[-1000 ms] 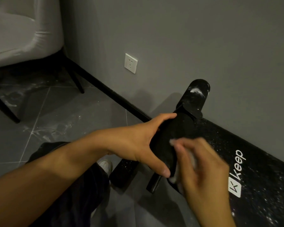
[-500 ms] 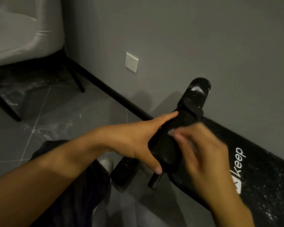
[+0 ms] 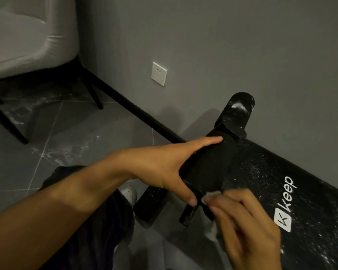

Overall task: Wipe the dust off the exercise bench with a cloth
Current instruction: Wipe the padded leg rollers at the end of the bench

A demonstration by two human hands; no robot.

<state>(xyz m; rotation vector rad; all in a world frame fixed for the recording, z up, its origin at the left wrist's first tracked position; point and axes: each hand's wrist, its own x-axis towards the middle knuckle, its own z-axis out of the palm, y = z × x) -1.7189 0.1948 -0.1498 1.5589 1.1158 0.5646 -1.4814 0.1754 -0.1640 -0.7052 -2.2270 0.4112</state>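
Note:
A black exercise bench (image 3: 308,184) with a white "keep" logo runs along the grey wall, its pad speckled with white dust. At its near end sits a black foam roller (image 3: 209,166). My left hand (image 3: 164,164) wraps around that roller, fingers over the top and thumb underneath. My right hand (image 3: 244,225) presses a small white cloth (image 3: 211,195) against the roller's lower end, near my left thumb. Most of the cloth is hidden under my fingers. A second roller (image 3: 236,114) behind it carries a white dust smear.
A grey upholstered chair (image 3: 27,41) on black legs stands at the upper left. A white wall socket (image 3: 158,73) sits above the black skirting. The bench's black foot bar (image 3: 150,203) rests on the grey tiled floor beside my shoe (image 3: 129,193).
My right hand has slid with the cloth from the upper part of the roller down to its lower end. My left hand has kept its hold on the roller.

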